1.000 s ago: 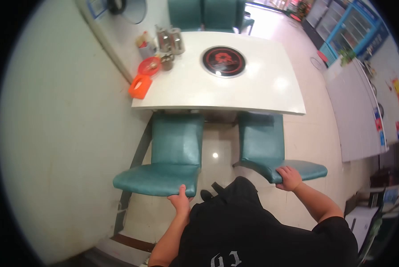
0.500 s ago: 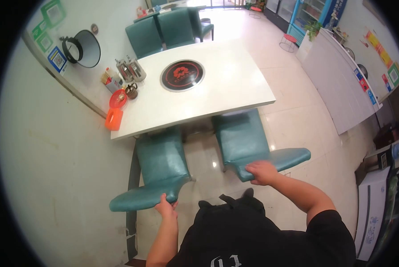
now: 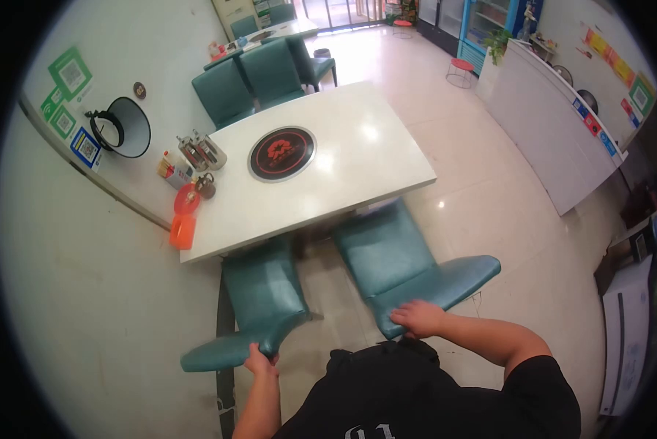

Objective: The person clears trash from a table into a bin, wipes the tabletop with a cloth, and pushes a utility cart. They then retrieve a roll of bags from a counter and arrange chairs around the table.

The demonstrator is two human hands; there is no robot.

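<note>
Two teal padded chairs stand at the near side of a white table (image 3: 357, 139), their seats partly under its edge. My left hand (image 3: 261, 360) grips the inner corner of the left chair's (image 3: 266, 285) backrest, thumb on top and fingers curled underneath. On the inner end of the right chair's (image 3: 387, 249) backrest lies my right hand (image 3: 420, 319), fingers bent over the top edge. This chair sits at an angle to the table. A round black burner plate with a red flower (image 3: 283, 153) is set in the tabletop.
By the wall, the table holds metal dispensers (image 3: 202, 151), a chopstick box (image 3: 174, 170), a small jar (image 3: 205, 186), a red plate (image 3: 186, 199) and an orange container (image 3: 183, 232). A lamp-like hood (image 3: 129, 127) juts from the wall. A white counter (image 3: 548, 124) stands right.
The right chair has turned slightly, the inner end of its backrest swinging toward me with my right hand on it. My left hand keeps its hold. The view has tilted up a little.
</note>
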